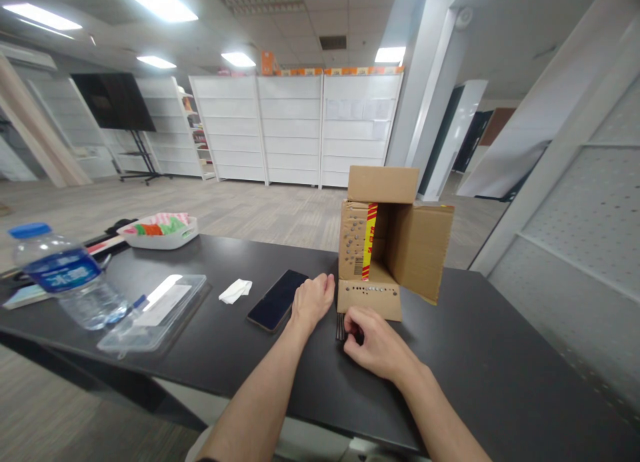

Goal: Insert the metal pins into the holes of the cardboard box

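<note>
An open cardboard box [352, 245] stands on the table with its flaps spread; its front side and lower flap carry rows of small holes, some with round dark or metallic heads. Beside its left edge rests my left hand [314, 301], fingers curled closed, with whatever they hold hidden. In front of the lower flap, my right hand [373, 342] is closed, thumb and fingertips bent together. Several thin dark rods [340, 327], perhaps nails or screws, lie at its fingertips. Whether one is pinched there cannot be made out.
A phone [277, 301] lies left of my left hand, then a crumpled tissue [235, 291] and a clear plastic case [155, 312]. A water bottle [70, 275] leans at far left, near a white basket [160, 239]. The black table [480, 355] extends rightward.
</note>
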`<state>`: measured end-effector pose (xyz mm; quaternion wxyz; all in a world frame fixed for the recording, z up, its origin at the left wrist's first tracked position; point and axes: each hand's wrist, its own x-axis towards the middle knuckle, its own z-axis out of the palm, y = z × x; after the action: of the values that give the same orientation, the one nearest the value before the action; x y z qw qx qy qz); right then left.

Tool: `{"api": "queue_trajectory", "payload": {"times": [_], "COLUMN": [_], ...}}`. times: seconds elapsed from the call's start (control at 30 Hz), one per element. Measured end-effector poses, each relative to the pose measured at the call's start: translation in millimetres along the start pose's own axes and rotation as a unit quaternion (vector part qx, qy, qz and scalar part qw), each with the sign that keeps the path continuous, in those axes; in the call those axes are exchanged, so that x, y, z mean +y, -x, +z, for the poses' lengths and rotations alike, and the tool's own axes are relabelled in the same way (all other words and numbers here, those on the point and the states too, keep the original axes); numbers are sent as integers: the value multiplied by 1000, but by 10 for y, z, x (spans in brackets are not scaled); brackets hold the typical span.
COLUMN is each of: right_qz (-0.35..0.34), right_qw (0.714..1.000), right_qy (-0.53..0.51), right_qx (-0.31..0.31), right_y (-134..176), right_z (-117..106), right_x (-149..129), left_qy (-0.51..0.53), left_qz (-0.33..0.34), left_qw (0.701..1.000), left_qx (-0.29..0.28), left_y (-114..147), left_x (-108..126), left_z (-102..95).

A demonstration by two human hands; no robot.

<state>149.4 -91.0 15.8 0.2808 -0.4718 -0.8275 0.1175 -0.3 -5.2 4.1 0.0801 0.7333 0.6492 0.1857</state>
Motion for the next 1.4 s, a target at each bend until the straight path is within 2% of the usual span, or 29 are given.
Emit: {"api": "queue_trajectory", "payload": {"times": [0.23,0.67,0.97,1.4], "right_qz": [7,11,-21,-1], "right_qw": [1000,999,998,998], "right_qy": [8,0,26,17], "right_qx": [-29,-40,-56,-65], "right_y": [12,14,-8,-10], "right_z": [8,0,10,21], "right_x": [-21,-52,-91,-78], "left_qy": [-4,-6,-7,-16], "left_qz": [11,8,11,19], "left_qw": [1000,1000,1000,1000], "left_qx": [11,6,13,15], "left_y": [-11,-4,-6,-7], "left_x": [-9,-5,-14,-8], "left_z": [10,4,18,20]}}
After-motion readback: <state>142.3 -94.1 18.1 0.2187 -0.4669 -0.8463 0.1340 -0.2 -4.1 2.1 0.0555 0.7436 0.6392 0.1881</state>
